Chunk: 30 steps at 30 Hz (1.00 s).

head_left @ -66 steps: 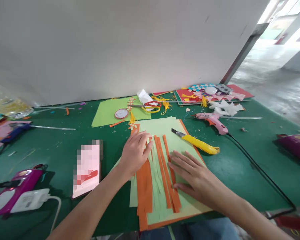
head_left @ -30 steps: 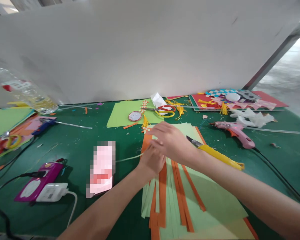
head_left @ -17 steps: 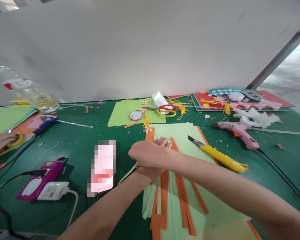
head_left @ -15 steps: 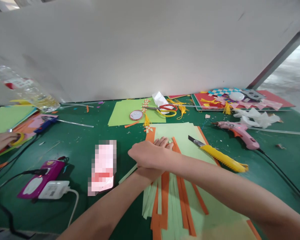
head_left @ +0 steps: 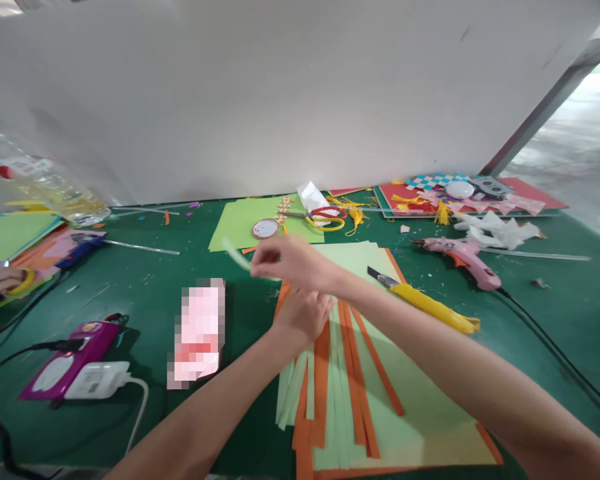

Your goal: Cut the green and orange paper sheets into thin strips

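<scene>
My right hand (head_left: 293, 261) crosses over my left wrist. Its fingers are pinched on a thin light green paper strip (head_left: 236, 253), which sticks out to the left and is blurred. Beneath it, my left hand (head_left: 304, 315) presses down with curled fingers on the top ends of a fan of paper strips (head_left: 334, 393), pale green and orange. Those strips lie on large pale green sheets (head_left: 410, 420) with orange paper under them. What is under my left palm is hidden. To the right, a yellow utility knife (head_left: 433, 308) rests on the sheets, blade out.
Scissors (head_left: 330, 223) and a round white disc (head_left: 265, 229) lie on a green sheet behind my hands. A pink glue gun (head_left: 473, 261) is on the right. Left are a phone (head_left: 197, 333), a purple power strip (head_left: 65, 367), a bottle (head_left: 55, 183) and another person's hand (head_left: 0, 283).
My right hand has lifted and moved up and slightly left, and a pale green strip now shows extended from its fingers. My left hand still presses on the strips. The view has shifted slightly.
</scene>
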Available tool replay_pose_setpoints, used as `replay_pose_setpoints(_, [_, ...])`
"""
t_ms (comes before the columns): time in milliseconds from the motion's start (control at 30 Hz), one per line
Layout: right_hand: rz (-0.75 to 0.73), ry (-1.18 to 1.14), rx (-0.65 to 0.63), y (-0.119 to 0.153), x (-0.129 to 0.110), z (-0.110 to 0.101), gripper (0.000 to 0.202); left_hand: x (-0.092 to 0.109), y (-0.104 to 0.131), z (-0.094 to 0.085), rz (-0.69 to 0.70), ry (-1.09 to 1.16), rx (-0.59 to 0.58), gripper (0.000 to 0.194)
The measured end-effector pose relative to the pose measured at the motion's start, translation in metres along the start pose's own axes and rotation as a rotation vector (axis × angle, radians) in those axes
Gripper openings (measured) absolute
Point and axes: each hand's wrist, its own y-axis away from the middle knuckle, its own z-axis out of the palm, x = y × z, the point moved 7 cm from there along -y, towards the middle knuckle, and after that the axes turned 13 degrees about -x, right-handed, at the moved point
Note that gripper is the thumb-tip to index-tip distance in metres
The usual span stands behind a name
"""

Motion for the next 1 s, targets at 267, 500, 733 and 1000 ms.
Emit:
replay_pose_setpoints(267, [-0.186,-0.743,0.309,0.059,0.05,-0.055,0.021,0.025,0.005,-0.023,0.124,0.184,-0.017,0.033])
replay_pose_setpoints(500, [-0.088,-0.753,0.417,0.114,0.077,-0.043,0.02,0.024,-0.004,-0.007,-0.279,1.648,-0.062,0.043])
replay_pose_setpoints(733, [0.002,-0.757,0.391,0.134,0.107,-0.025,0.022,0.018,-0.006,0.009,-0.504,1.879,0.053,0.017])
replay_pose_setpoints(1000, [0.021,-0.854,0.273,0.138,0.107,-0.006,0.022,0.014,-0.002,0.017,-0.499,1.729,0.059,0.024])
